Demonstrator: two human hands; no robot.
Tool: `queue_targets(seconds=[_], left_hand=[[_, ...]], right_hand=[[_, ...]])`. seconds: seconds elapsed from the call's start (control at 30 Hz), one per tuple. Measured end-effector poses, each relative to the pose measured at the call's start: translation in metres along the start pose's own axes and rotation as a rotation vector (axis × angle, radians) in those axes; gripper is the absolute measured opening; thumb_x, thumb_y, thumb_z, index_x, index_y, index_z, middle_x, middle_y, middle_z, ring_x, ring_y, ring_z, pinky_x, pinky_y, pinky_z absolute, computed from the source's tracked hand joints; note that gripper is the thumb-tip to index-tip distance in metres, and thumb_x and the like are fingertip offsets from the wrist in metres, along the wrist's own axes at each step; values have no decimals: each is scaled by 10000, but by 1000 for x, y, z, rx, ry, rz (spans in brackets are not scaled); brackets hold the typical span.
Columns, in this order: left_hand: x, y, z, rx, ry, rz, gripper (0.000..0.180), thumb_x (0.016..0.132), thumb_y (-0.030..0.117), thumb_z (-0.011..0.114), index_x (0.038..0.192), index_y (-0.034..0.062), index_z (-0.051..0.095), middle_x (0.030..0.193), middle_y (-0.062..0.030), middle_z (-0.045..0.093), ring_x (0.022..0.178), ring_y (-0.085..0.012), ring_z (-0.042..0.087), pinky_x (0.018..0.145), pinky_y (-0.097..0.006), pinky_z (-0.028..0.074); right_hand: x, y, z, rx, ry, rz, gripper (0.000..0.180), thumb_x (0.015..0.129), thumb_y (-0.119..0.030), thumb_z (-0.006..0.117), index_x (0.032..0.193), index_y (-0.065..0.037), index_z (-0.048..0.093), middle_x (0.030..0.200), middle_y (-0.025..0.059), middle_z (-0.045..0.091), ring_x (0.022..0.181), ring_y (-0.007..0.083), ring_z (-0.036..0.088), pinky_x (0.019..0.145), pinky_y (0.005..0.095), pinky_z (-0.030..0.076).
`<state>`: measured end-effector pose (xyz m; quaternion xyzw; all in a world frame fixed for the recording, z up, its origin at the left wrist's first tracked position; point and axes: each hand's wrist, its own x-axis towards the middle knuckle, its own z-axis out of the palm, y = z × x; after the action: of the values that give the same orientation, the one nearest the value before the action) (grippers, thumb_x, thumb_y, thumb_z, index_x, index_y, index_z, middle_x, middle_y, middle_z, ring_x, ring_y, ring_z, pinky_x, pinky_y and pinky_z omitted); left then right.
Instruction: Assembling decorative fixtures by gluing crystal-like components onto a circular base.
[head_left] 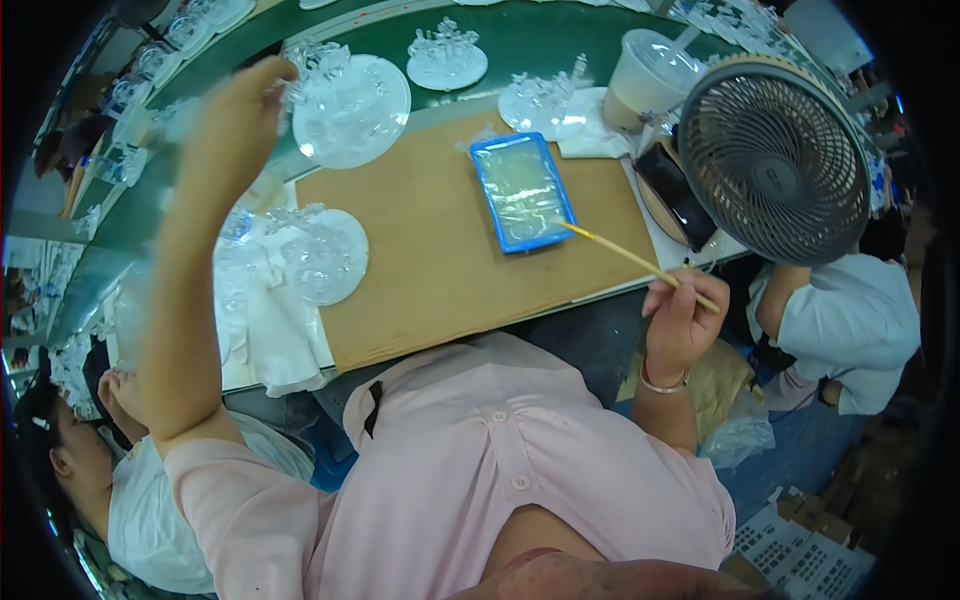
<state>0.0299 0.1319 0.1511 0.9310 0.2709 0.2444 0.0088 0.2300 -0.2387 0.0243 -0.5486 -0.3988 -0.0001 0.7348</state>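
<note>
My right hand is closed round a thin yellow-handled brush. The brush's tip meets the lower right rim of a shallow blue tray, which has a pale, glossy, film-like surface inside. At the far left, my left arm is stretched out and my left hand is pinched at a clear ornament. That ornament sits at the upper edge of a large white disc; the fingertips are partly hidden. Nearer me, another white disc carries clear pieces beside a white cloth.
Brown cardboard covers the near table. A grey fan, a lidded cup with a straw and a dark glossy object crowd the right. More clear ornaments stand on the green surface. People sit on both sides.
</note>
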Motion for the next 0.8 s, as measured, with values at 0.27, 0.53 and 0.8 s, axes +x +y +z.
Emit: queue_targets(seconds=[0.27,0.53,0.8], left_hand=[[-80,92,-10,-111,-166,-27,352,851,26,539,1183,141,510,822,-157,639,749,-355,620,632,-446,470],[-134,80,68,-217,9,48,400,833,84,652,1199,63,493,747,-141,629,673,-305,629,604,-401,498],[-158,70,94,-474,17,-212,202,819,83,685,1009,27,643,861,-141,665,738,-300,648,644,-361,509]], right_hand=[[13,8,6,-210,-218,38,81,960,-52,496,1015,-5,459,870,150,617,597,91,521,581,200,446],[22,17,38,-476,-400,-40,105,927,-85,584,954,-1,528,775,92,663,613,87,556,561,210,445],[35,18,48,-508,-421,-37,103,925,-88,589,953,-2,539,760,86,662,603,94,568,554,210,436]])
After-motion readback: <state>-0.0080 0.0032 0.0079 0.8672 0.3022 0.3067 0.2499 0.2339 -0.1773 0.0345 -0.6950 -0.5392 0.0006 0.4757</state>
